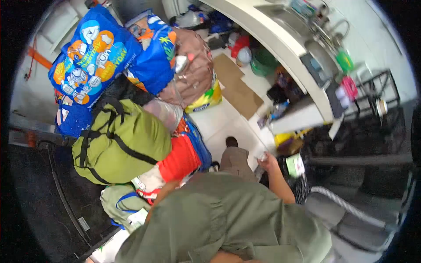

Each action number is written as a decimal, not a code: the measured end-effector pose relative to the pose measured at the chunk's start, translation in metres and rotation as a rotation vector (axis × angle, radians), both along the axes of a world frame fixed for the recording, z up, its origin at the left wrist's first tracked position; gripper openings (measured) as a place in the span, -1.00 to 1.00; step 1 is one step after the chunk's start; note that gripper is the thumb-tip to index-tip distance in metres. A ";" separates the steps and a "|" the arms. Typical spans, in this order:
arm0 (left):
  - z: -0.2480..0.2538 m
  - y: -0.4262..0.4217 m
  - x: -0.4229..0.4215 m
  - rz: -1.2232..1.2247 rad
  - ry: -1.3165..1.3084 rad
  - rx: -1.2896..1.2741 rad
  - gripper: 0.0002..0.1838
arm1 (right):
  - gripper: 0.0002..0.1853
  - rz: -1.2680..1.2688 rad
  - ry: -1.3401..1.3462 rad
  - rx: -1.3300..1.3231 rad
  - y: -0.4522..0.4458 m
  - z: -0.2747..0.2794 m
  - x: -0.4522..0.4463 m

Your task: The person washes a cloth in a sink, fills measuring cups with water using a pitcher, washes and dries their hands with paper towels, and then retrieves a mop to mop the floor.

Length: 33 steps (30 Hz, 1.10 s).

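My right hand [268, 163] hangs low on the right, its fingers closed around a small whitish, shiny thing [262, 156] that I cannot make out. A black plastic bag [302, 187] and a green-and-white packet [295, 165] are just beside that arm. On the other side, my left hand [170, 186] is low beside a red and white bag [179, 158]; its fingers are hidden, and I cannot tell whether it touches the bag. A big green duffel bag [125, 142] with black straps lies to the left of it.
Blue printed shopping bags [98, 57] and a brown bag [193, 65] are piled ahead on the left. Flattened cardboard [239, 90] lies on the tiled floor. To the right runs a counter with a sink [320, 57], a black rack [372, 94] and a grey chair [337, 210].
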<state>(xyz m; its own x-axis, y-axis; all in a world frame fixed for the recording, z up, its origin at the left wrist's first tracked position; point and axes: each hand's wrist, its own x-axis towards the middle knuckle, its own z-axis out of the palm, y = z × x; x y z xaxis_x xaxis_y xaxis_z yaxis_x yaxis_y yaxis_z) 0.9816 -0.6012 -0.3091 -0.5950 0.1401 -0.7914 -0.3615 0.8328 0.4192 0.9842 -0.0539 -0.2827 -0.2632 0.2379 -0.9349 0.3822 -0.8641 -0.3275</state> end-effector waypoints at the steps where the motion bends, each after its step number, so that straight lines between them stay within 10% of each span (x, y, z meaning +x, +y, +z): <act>1: 0.004 0.004 -0.003 0.104 0.003 -0.014 -0.62 | -0.63 0.154 -0.002 0.091 -0.009 0.026 -0.033; 2: 0.006 0.007 -0.003 0.203 -0.002 -0.027 -0.62 | -0.58 0.178 -0.348 -0.034 0.003 0.015 -0.073; 4: 0.010 0.017 0.000 0.383 -0.020 -0.066 -0.62 | -0.59 0.397 -0.174 0.033 0.023 -0.043 -0.147; 10: 0.026 0.091 0.011 0.773 -0.104 -0.146 -0.63 | -0.75 0.476 0.375 -0.014 -0.017 0.037 -0.539; 12: 0.035 0.127 0.005 0.860 -0.123 -0.136 -0.63 | -0.54 0.486 0.746 -0.020 -0.030 0.082 -0.671; 14: 0.046 0.160 -0.009 0.922 -0.118 -0.118 -0.63 | -0.07 0.448 0.708 0.065 -0.056 0.204 -0.706; 16: 0.053 0.185 -0.011 0.998 -0.104 -0.091 -0.63 | -0.02 0.470 0.619 0.037 -0.065 0.200 -0.766; 22: 0.076 0.224 0.015 1.199 -0.078 -0.074 -0.63 | -0.62 0.691 0.676 0.346 -0.078 0.065 -0.734; 28: 0.057 0.272 0.143 1.363 -0.137 -0.097 -0.64 | -0.68 0.927 0.207 0.431 -0.077 -0.031 -0.559; 33: -0.005 0.345 0.305 0.871 -0.034 -0.209 -0.64 | -0.51 1.982 -0.135 0.386 -0.124 -0.035 -0.398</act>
<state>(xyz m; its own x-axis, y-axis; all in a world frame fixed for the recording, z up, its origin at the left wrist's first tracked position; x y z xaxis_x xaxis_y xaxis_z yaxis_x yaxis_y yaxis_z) 1.2870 -0.2563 -0.3145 -0.3989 -0.4990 -0.7693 -0.9104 0.3155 0.2674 0.5867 -0.1775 -0.3173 -0.3072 -0.0815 -0.9481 0.5610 0.7893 -0.2496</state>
